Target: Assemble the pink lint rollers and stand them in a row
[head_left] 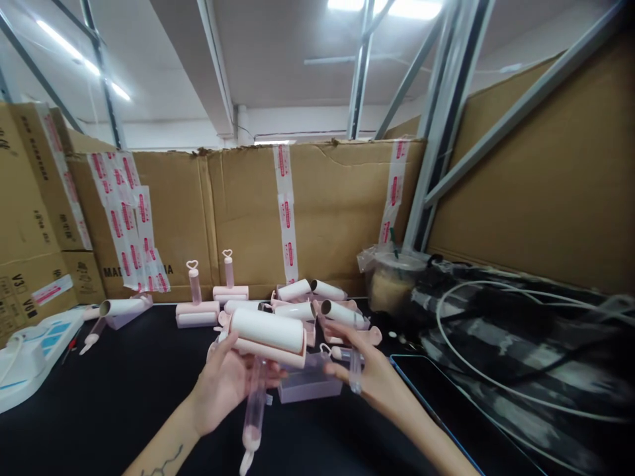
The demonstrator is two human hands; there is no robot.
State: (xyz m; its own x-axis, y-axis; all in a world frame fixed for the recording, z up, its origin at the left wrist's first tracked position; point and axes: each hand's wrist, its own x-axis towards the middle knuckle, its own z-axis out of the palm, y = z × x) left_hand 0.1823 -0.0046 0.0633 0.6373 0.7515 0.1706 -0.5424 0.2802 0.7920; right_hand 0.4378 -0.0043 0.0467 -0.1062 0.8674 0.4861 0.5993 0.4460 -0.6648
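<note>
Left hand (221, 387) curled round 1 white-pink roller (268, 330). Right hand (367, 370): fingers parted, can't tell if gripping anything. Cardboard (248, 211) behind reads "MA…IA", tape (149, 264) mid-text.

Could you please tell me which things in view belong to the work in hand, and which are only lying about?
Probably part of the work:
held roller
other rollers
lilac box

Probably only lying about:
drink
power strip
phone or tablet
</note>
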